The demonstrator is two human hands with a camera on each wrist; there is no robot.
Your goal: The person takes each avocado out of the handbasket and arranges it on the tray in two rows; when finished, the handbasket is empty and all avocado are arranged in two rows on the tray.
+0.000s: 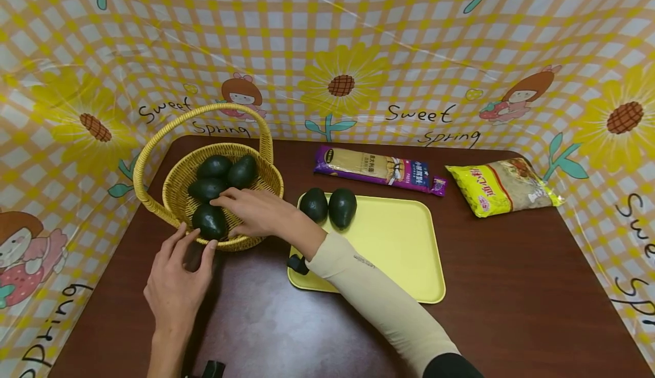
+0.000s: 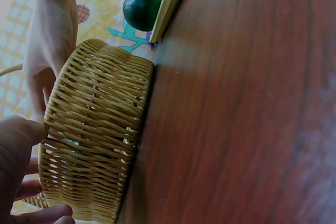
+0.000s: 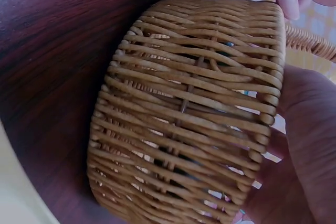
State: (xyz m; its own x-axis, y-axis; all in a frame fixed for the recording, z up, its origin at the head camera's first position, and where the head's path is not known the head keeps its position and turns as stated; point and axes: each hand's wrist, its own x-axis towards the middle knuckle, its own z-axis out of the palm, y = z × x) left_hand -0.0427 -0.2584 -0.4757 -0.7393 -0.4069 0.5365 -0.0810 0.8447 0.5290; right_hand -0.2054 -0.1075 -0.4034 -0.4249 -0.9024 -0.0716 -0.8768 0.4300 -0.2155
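In the head view, my right hand reaches over the rim of a yellow wicker basket. Its fingertips are at the upper edge of the nearest dark green avocado, the thumb lower down on the right, spread apart from the fingers. Several more avocados lie behind it. My left hand is at the basket's front left, with fingertips and thumb at the rim. In the left wrist view, the left thumb overlaps the rim. The wicker wall hides most of the right hand's fingers in the right wrist view.
A yellow tray right of the basket carries two avocados at its back left corner. Behind it lies a purple pasta packet; a yellow bag lies at the back right. The basket's tall handle arches over it.
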